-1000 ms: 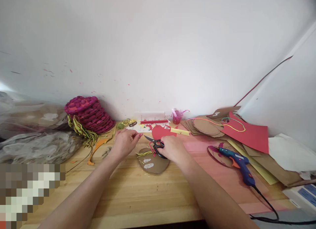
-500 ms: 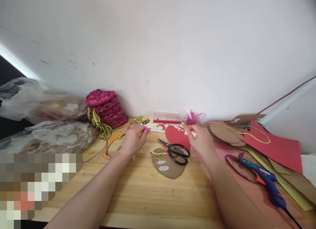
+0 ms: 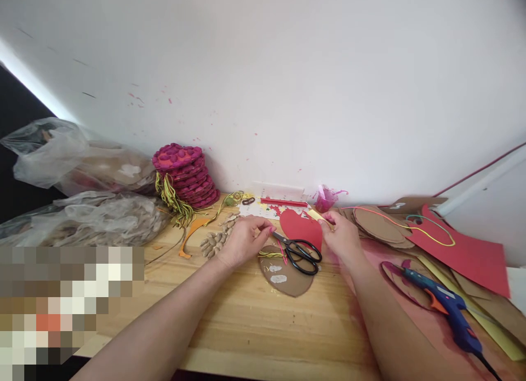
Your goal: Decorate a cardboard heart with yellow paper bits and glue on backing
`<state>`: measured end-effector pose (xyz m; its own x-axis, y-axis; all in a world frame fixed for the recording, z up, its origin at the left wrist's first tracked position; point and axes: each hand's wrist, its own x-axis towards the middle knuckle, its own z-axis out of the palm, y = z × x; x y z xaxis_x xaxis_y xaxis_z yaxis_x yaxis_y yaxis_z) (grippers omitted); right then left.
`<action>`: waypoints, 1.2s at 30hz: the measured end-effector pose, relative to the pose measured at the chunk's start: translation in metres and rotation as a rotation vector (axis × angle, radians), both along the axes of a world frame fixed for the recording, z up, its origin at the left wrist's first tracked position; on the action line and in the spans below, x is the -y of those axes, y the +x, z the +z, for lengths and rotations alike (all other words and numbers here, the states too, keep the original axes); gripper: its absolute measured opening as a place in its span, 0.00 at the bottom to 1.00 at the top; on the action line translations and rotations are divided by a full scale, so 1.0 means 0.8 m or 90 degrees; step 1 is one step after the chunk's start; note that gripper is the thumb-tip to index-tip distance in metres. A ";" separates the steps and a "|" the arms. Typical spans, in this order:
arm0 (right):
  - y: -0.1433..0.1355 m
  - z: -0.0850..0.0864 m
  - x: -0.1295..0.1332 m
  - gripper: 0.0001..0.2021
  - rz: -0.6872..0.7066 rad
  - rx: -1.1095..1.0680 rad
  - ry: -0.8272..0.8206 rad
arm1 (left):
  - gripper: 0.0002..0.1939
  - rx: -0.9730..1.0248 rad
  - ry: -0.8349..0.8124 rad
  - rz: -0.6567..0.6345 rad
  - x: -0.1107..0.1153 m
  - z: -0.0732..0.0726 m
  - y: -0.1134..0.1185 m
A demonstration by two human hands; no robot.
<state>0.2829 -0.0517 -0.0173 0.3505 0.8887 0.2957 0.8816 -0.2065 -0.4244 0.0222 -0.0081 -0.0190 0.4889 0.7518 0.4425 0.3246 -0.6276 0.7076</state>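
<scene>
My right hand [image 3: 342, 236] pinches a small pale yellow paper piece [image 3: 316, 214] beside a red paper heart [image 3: 299, 227]. The fingers of my left hand [image 3: 245, 240] are pressed together near the tip of the black-handled scissors [image 3: 303, 256]; anything in that pinch is too small to make out. The scissors lie across a heart-shaped cardboard piece [image 3: 293, 282], which bears white glue-like patches and yellow-green yarn [image 3: 271, 254]. Peanuts in their shells [image 3: 212, 245] lie left of my left hand, partly covered by it.
A stack of magenta-painted rounds [image 3: 184, 175] with yarn tassels stands at back left, near plastic bags [image 3: 110, 219]. A blue glue gun [image 3: 452, 310], cardboard rounds [image 3: 380, 223] and red paper [image 3: 472, 252] occupy the right. Cut-out stars [image 3: 274, 211] and a pink cup [image 3: 325, 199] sit by the wall.
My left hand has moved right toward the scissors, uncovering more peanuts. My right hand has turned slightly, and more of the yellow paper shows. The view has shifted a little.
</scene>
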 end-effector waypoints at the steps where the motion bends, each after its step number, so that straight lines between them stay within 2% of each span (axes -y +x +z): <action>1: -0.008 0.004 0.002 0.11 0.040 -0.037 0.005 | 0.10 0.041 -0.055 -0.027 0.002 0.001 0.002; 3: -0.027 0.011 0.009 0.14 0.137 -0.138 -0.003 | 0.10 0.133 -0.170 -0.071 0.005 0.002 0.006; 5: -0.047 0.019 0.018 0.16 0.277 -0.435 -0.064 | 0.14 0.230 -0.275 -0.116 0.007 0.004 0.009; 6: -0.055 0.022 0.022 0.16 0.311 -0.523 -0.096 | 0.16 0.275 -0.321 -0.146 0.007 0.005 0.010; 9: -0.075 0.030 0.032 0.15 0.356 -0.615 -0.130 | 0.19 0.347 -0.430 -0.219 0.010 0.008 0.010; 12: -0.085 0.033 0.036 0.15 0.360 -0.584 -0.133 | 0.16 0.336 -0.465 -0.217 0.011 0.009 0.010; 16: -0.088 0.034 0.035 0.16 0.350 -0.603 -0.130 | 0.16 0.323 -0.447 -0.174 0.009 0.008 0.009; 20: -0.085 0.031 0.033 0.15 0.338 -0.596 -0.128 | 0.18 0.340 -0.460 -0.166 0.005 0.006 0.007; 25: -0.081 0.025 0.030 0.14 0.282 -0.585 -0.087 | 0.21 0.343 -0.461 -0.177 0.002 0.001 0.008; 30: -0.082 0.023 0.029 0.14 0.283 -0.739 -0.116 | 0.24 0.347 -0.420 -0.224 0.002 -0.001 0.009; 36: -0.084 0.024 0.030 0.16 0.271 -0.880 -0.174 | 0.22 0.365 -0.440 -0.237 0.007 0.003 0.009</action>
